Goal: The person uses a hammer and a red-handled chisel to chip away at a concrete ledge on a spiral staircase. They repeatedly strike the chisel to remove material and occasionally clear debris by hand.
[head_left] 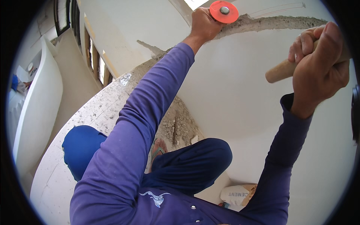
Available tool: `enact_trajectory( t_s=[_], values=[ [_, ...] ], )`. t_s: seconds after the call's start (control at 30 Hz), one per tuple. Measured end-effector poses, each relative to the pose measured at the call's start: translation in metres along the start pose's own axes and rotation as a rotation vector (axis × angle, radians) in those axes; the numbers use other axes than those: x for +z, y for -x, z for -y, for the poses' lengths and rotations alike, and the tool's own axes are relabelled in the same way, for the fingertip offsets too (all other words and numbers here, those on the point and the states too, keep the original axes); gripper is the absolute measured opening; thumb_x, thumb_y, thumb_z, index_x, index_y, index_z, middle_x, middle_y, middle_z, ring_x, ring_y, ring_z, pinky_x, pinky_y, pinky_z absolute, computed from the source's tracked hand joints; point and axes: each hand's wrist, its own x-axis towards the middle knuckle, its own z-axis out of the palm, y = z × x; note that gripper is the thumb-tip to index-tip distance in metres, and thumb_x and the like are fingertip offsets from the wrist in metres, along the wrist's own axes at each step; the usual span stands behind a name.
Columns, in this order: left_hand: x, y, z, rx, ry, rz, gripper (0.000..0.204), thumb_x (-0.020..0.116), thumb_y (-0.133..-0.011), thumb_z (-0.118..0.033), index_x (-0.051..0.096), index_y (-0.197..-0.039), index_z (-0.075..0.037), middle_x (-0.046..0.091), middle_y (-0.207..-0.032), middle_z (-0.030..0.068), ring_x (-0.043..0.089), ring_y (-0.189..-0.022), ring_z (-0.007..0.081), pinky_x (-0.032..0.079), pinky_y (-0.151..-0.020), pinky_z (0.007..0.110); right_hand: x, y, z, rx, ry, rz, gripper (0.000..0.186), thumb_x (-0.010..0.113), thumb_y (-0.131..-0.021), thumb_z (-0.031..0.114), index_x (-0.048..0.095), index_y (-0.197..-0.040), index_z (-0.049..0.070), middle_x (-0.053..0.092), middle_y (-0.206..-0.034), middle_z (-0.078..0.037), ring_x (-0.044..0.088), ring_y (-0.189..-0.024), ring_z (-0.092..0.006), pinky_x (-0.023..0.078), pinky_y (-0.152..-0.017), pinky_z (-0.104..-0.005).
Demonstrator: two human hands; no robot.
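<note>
My left hand (203,25) is closed around a chisel with a round orange-red hand guard (229,15), whose metal struck end shows in the middle. The chisel's shaft and tip are hidden behind the hand and guard. It is held against the white wall, at a rough grey groove (268,28) cut into the plaster. Up at the right, my right hand (318,69) grips the wooden handle of a hammer (280,72). The handle's butt sticks out toward the left; the head is out of view.
Broken plaster and rubble (176,122) lie by my sandalled foot (159,148) on a dusty, curved white ledge (99,107). Beyond its left edge stands a curved white parapet (39,101). A white and brown sack (234,195) rests low beside the wall. Window frames (93,56) line the far left.
</note>
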Motion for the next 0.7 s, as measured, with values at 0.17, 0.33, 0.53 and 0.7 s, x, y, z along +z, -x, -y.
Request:
enact_trajectory(
  t_s=[0.17, 0.33, 0.53, 0.7],
  values=[
    [0.011, -0.006, -0.005, -0.064, -0.008, 0.017, 0.024, 0.089, -0.081, -0.021, 0.082, -0.095, -0.003, 0.080, -0.085, 0.0031, 0.068, -0.076, 0.0084, 0.058, -0.077, 0.032, 0.006, 0.002, -0.063, 0.070, 0.673, 0.542, 0.043, 0.069, -0.101, 0.032, 0.057, -0.084, -0.005, 0.055, -0.063, -0.015, 0.051, -0.054, -0.0307, 0.046, -0.056, -0.0421],
    [-0.011, 0.002, 0.005, -0.049, -0.011, -0.015, 0.024, 0.087, -0.085, -0.024, 0.078, -0.080, -0.002, 0.074, -0.071, 0.0039, 0.065, -0.065, 0.0078, 0.055, -0.063, 0.031, -0.001, -0.014, 0.012, 0.187, 0.379, 0.128, 0.042, 0.068, -0.101, 0.033, 0.056, -0.083, -0.003, 0.053, -0.062, -0.014, 0.047, -0.052, -0.0294, 0.046, -0.056, -0.0417],
    [0.013, 0.004, -0.020, -0.083, 0.114, 0.018, 0.031, 0.082, -0.089, -0.029, 0.075, -0.073, -0.004, 0.070, -0.065, 0.0019, 0.063, -0.061, 0.0076, 0.051, -0.057, 0.031, 0.001, 0.013, -0.063, -0.030, 0.483, 0.251, 0.044, 0.068, -0.101, 0.035, 0.057, -0.084, -0.004, 0.056, -0.064, -0.019, 0.052, -0.054, -0.0331, 0.046, -0.056, -0.0432],
    [0.000, -0.004, 0.008, -0.025, 0.033, -0.030, 0.024, 0.091, -0.079, -0.023, 0.079, -0.083, -0.002, 0.076, -0.075, 0.0041, 0.067, -0.069, 0.0089, 0.058, -0.069, 0.031, 0.011, -0.005, -0.030, 0.024, 0.526, 0.326, 0.048, 0.069, -0.100, 0.034, 0.055, -0.078, -0.006, 0.054, -0.059, -0.018, 0.054, -0.052, -0.0325, 0.045, -0.056, -0.0453]
  ],
)
